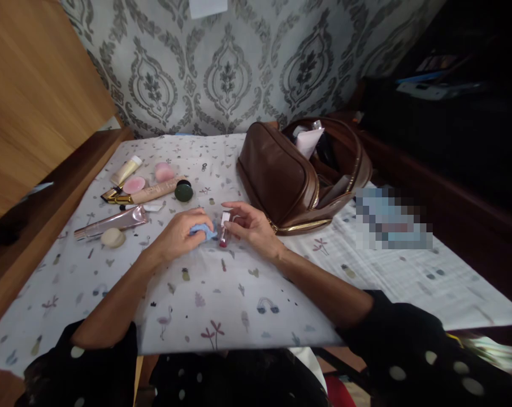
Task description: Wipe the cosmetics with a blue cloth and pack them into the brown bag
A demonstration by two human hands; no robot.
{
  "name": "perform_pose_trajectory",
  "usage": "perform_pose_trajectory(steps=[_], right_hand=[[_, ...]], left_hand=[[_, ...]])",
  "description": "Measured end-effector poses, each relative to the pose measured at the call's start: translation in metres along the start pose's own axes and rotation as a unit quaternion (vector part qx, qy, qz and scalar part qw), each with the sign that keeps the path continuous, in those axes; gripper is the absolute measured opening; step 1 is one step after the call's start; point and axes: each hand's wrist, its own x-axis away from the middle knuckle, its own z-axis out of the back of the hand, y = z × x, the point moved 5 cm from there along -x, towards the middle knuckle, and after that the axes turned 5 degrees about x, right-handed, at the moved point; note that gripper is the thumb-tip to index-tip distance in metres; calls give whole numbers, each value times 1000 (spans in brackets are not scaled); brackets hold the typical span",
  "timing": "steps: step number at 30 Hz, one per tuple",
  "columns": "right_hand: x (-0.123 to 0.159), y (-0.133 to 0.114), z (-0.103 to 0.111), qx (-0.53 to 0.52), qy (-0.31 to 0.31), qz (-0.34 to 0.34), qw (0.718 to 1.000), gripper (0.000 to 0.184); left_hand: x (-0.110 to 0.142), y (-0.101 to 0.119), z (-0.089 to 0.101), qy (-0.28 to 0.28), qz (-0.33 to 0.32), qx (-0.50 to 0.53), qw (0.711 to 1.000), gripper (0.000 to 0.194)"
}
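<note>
My left hand (180,233) is closed around a crumpled blue cloth (205,231), its fingers curled over the bunched fabric. Just right of the cloth, a small lip gloss tube (224,230) with a pale cap end and a dark red end stands between my two hands. The thumb and fingers of my right hand (258,229) pinch this tube from its right side. Behind my right hand sits a brown leather bag (277,169), unzipped, with a pale pink tube (309,143) and other items showing inside.
Left on the patterned tablecloth (205,322) lie a rose-gold tube (118,224), a cream round item (113,238), a beige tube (156,190), a pink disc (134,185), a pink sponge (164,172), a cream tube (128,169) and a dark green round item (183,191). A wooden panel (35,73) borders the left.
</note>
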Motion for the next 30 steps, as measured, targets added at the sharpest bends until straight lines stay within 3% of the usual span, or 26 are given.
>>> perform_pose_trajectory(steps=[3, 6, 18, 24, 26, 30], right_hand=[[1, 0, -3, -22, -24, -9, 999, 49], [2, -1, -7, -37, -52, -12, 998, 51], [3, -1, -2, 27, -19, -20, 999, 40], [1, -3, 1, 32, 12, 0, 999, 36], [1, -2, 0, 11, 9, -8, 1000, 40], [2, -3, -4, -18, -18, -12, 1000, 48]], left_hand=[[0, 0, 10, 94, 10, 16, 995, 27], [0, 0, 8, 110, 2, 21, 994, 29], [1, 8, -20, -79, -50, -13, 996, 37], [3, 6, -19, -112, -39, 7, 993, 34], [2, 5, -14, -86, -15, 32, 996, 31], [0, 4, 2, 46, 13, 49, 998, 29]])
